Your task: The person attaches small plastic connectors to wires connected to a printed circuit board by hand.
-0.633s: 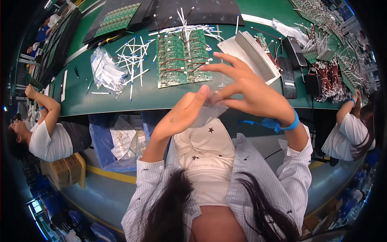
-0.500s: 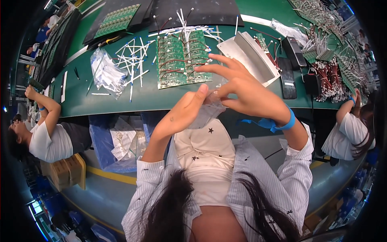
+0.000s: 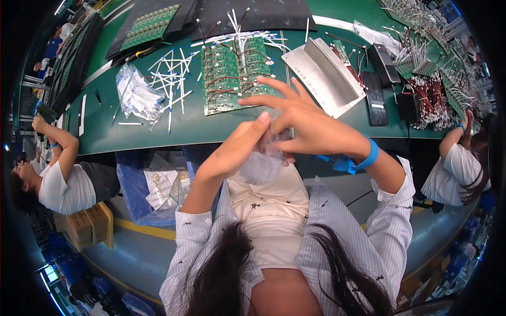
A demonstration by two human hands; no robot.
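Observation:
A small clear plastic bag [image 3: 260, 167] with a printed label hangs between my hands, in front of the bench's near edge. My left hand [image 3: 234, 150] grips the bag's side, thumb pointing up. My right hand [image 3: 311, 124], a blue strap [image 3: 363, 157] round its wrist, pinches the bag's upper part between thumb and index finger, with the other fingers stretched out. What lies inside the bag cannot be made out. Just beyond my fingers lie green circuit boards [image 3: 219, 66] side by side, with red-black and white cables across them.
White strips with blue ends [image 3: 171, 79] and a filled plastic bag [image 3: 138, 97] lie left. A metal angle tray [image 3: 327, 84], a phone [image 3: 375, 100] and cable bundles [image 3: 427, 102] are right. Below the bench stands a blue-lined bin [image 3: 134, 187]. People sit at both sides.
Both hands have shifted a little left and toward me with the bag. The bag now hangs lower and its label shows more. My right fingers have moved left over the boards' near edge.

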